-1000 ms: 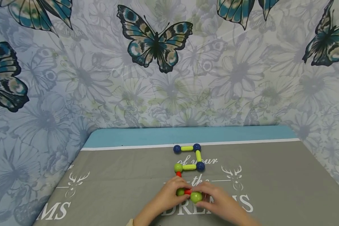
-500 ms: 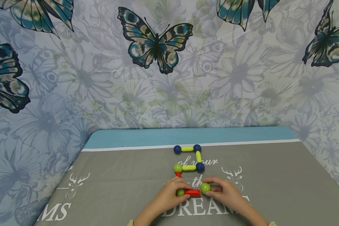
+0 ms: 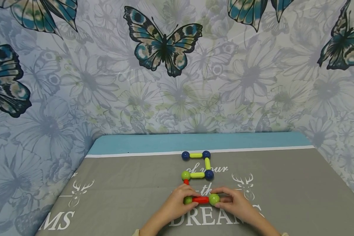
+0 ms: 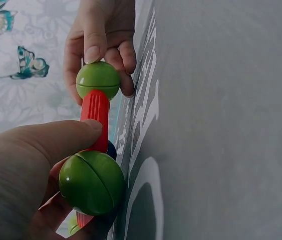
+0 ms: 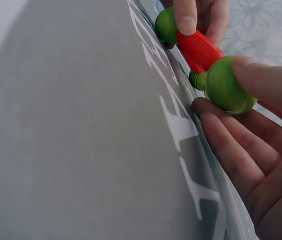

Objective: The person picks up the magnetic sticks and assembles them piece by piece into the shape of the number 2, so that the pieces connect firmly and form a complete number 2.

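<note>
My left hand (image 3: 173,204) grips a red magnetic rod (image 3: 201,200) close to the green ball (image 3: 187,200) at its left end. In the left wrist view the thumb presses along the ribbed red rod (image 4: 95,112). Thumb and fingers of my right hand (image 3: 237,203) pinch another green ball (image 3: 214,199), which meets the rod's right end. A second red rod (image 3: 186,182) runs up from behind my left fingers to a green ball (image 3: 186,175). From there yellow-green rods (image 3: 197,175) and dark blue balls (image 3: 209,175) continue in a zigzag.
The grey cloth (image 3: 121,190) with white lettering and deer heads covers the table. At its far side run a white stripe and a light blue band (image 3: 153,143). Behind hangs a butterfly-patterned curtain (image 3: 253,98).
My right hand drew the green ball rightward from beside the red rod's left part, uncovering the rod. The ball now sits against the rod's right end. My left hand stayed in place.
</note>
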Demonstrator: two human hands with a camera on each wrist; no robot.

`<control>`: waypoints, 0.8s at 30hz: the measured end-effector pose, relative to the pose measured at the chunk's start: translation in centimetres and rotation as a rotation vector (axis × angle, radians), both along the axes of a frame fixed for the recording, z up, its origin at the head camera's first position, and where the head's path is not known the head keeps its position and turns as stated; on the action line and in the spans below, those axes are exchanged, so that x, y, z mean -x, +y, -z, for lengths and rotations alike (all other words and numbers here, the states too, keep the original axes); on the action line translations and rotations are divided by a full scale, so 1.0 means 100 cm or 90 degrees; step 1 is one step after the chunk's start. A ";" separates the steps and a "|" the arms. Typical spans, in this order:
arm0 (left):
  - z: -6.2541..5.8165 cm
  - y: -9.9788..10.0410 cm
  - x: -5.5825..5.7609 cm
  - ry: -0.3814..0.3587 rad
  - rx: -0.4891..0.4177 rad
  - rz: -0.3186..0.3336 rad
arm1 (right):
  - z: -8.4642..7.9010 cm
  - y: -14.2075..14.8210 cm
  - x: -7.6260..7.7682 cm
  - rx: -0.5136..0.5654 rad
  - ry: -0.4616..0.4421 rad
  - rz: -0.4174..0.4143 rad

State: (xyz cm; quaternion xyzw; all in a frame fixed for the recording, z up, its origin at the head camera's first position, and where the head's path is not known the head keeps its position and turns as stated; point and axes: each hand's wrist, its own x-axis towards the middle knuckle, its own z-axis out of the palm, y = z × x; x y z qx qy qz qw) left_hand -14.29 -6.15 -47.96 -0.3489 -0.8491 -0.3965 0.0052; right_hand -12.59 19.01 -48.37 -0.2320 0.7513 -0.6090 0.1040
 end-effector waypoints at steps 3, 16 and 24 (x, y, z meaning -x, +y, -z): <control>0.001 0.000 0.001 -0.003 -0.004 -0.002 | 0.002 0.000 -0.001 0.006 0.015 -0.008; -0.002 0.000 0.000 -0.008 0.011 -0.002 | 0.004 0.002 0.002 -0.045 0.082 -0.017; -0.004 0.001 -0.001 -0.012 0.011 0.007 | 0.004 0.004 0.004 -0.134 0.143 -0.022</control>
